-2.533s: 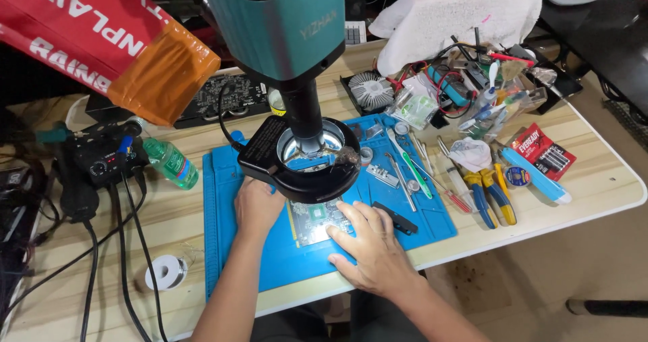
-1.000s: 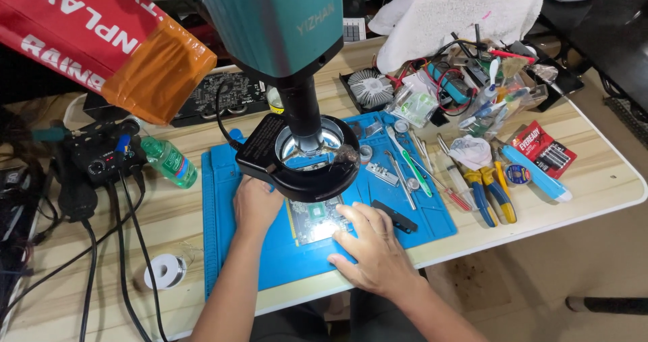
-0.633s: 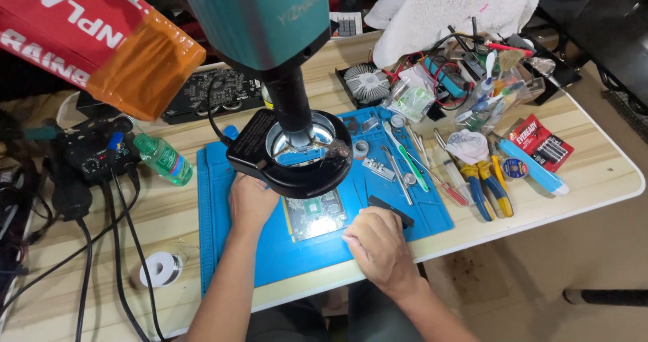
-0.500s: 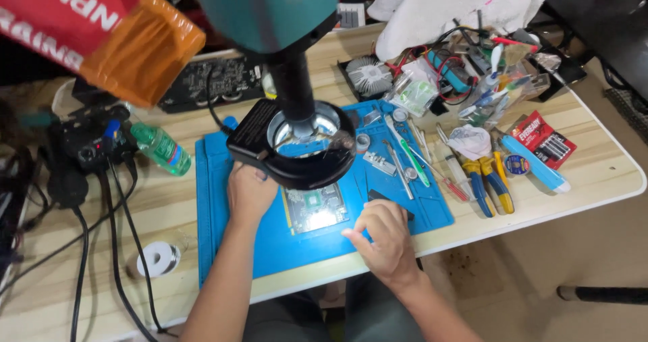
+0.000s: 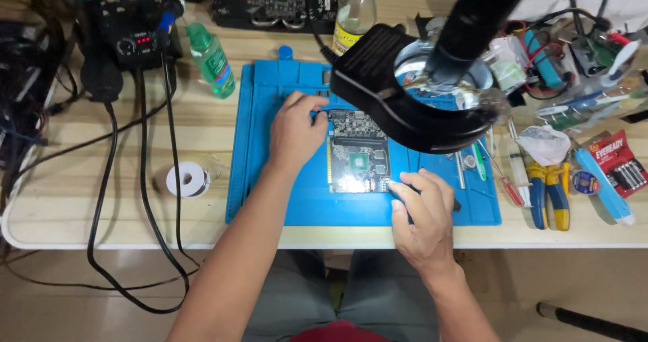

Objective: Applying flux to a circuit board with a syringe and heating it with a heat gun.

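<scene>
One green circuit board (image 5: 358, 152) lies flat near the middle of the blue silicone work mat (image 5: 270, 187). At its 9 o'clock the left hand (image 5: 295, 129) rests with curled fingers touching the board's upper left corner, pinching nothing. At the board's 4 o'clock the right hand (image 5: 422, 219) is closed around a small dark tool (image 5: 453, 205), its tip at the board's lower right corner. A black ring-light magnifier head (image 5: 412, 95) hangs over the board's 1 o'clock. Yellow-handled pliers (image 5: 547, 193) lie at 3 o'clock, a solder spool (image 5: 187, 179) at 9 o'clock, a green bottle (image 5: 211, 60) at 10 o'clock.
</scene>
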